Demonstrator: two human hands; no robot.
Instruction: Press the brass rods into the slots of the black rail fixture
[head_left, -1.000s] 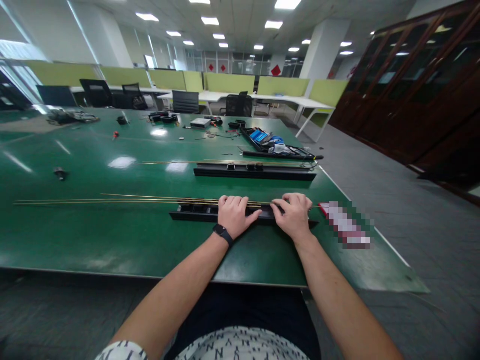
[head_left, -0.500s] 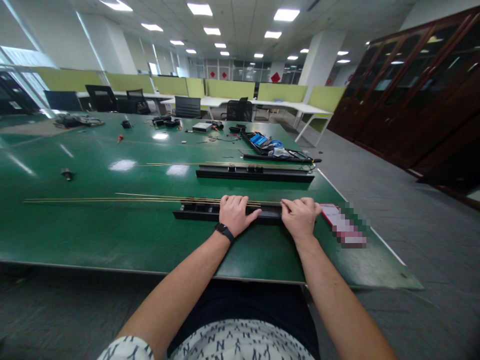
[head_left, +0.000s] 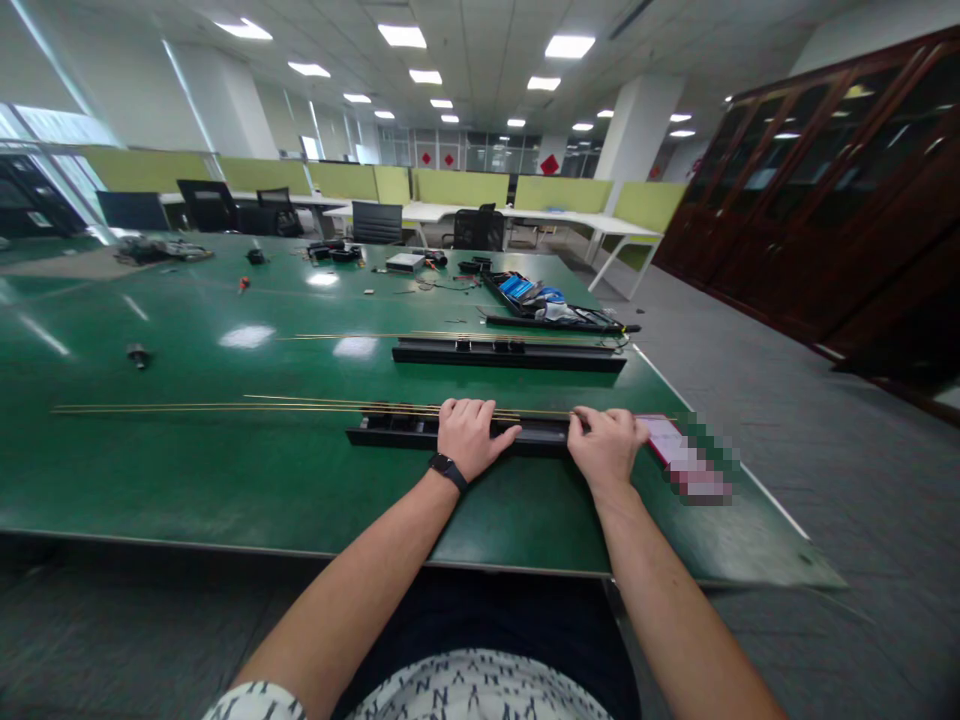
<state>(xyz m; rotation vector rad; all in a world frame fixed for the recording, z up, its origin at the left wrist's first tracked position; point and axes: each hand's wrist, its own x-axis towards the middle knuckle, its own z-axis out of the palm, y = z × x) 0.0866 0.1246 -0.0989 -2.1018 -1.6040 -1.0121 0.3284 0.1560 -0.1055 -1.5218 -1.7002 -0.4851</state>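
Note:
A long black channel-shaped rail [head_left: 544, 432] lies lengthwise on the green table before me. Several thin brass-coloured rods [head_left: 300, 406] run along its top and stick out far past its left end. My left hand [head_left: 469, 438] is closed over the rail's middle, fingers across the rods and the far edge, thumb stretched to the right. Near the right end, my right hand [head_left: 606, 445] pinches one thin rod between thumb and fingers. That hand hides the rail's right end. Dark blocks [head_left: 390, 420] sit inside the channel on the left.
Behind lies a second black rail [head_left: 510, 357] with rods on it. Farther back is a black tray [head_left: 525, 295] of blue parts and cables. A red-edged card [head_left: 667, 438], partly blurred, lies right of my right hand. A small dark metal part [head_left: 138, 356] stands at the left.
My right hand has moved slightly right with the pinched rod, whose left end has slid right too. My left hand stays on the rail. The view has tilted up a little.

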